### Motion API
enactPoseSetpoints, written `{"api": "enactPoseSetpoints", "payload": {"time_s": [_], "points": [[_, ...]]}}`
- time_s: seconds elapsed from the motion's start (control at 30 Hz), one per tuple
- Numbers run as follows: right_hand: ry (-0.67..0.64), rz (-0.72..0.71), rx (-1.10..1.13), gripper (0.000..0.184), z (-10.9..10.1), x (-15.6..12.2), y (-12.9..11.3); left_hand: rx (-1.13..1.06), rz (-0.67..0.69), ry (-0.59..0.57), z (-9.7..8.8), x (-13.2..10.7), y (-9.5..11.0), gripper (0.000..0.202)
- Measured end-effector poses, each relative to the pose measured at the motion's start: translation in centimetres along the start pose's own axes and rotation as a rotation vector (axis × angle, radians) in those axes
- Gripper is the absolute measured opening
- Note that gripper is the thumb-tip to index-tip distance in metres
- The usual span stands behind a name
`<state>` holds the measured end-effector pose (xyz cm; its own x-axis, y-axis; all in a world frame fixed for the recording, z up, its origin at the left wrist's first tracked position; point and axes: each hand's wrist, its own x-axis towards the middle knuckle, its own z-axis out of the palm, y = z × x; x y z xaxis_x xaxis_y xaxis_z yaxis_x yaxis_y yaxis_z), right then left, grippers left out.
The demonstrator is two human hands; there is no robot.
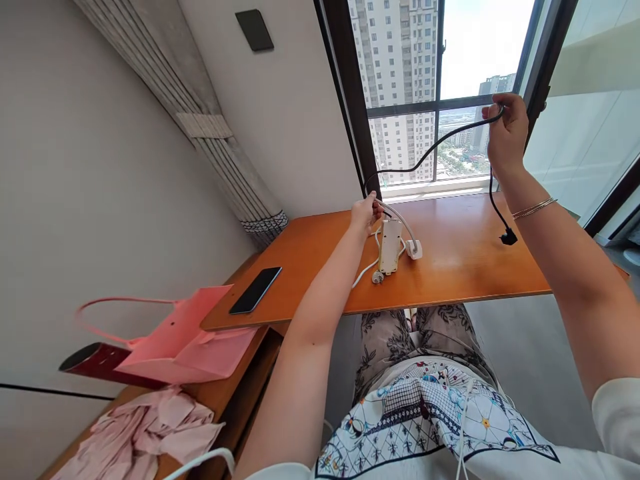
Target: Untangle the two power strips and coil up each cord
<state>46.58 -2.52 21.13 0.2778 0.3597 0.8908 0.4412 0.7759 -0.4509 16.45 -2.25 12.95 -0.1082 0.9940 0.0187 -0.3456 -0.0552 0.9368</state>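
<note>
Lying at far left, a pink bag (175, 333) rests on a lower surface, with a phone (255, 290) flat on the table (465, 267) beside it. The left hand (366, 212) pinches one end of a black cable (430, 150) just above a white power strip (390, 245). The cable arcs up to the right hand (507, 133), which is closed around it; its plug (509, 237) dangles near the tabletop.
</note>
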Motion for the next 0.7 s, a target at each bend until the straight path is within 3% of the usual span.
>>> {"api": "enactPoseSetpoints", "payload": {"time_s": [0.13,0.3,0.47,0.57,0.7], "points": [[-0.051,0.241,-0.131,0.018,-1.0,-1.5,3.7,-0.104,0.06,0.074,-1.0,0.6,0.7,0.018],[-0.144,0.365,-0.201,0.018,-1.1,-4.6,6.2,-0.079,0.186,0.117,-2.1,0.7,1.7,0.011],[-0.428,0.449,-0.41,0.028,-1.0,-8.4,5.5,-0.058,0.304,0.046,-2.5,-0.9,2.9,0.015],[-0.688,0.404,-0.601,0.035,-1.2,-10.2,4.4,-0.044,0.363,-0.009,-2.4,-2.2,3.8,0.017],[-0.925,0.28,-0.808,0.042,-1.2,-11.8,2.8,-0.023,0.439,-0.065,-1.9,-3.6,4.8,0.02]]}}
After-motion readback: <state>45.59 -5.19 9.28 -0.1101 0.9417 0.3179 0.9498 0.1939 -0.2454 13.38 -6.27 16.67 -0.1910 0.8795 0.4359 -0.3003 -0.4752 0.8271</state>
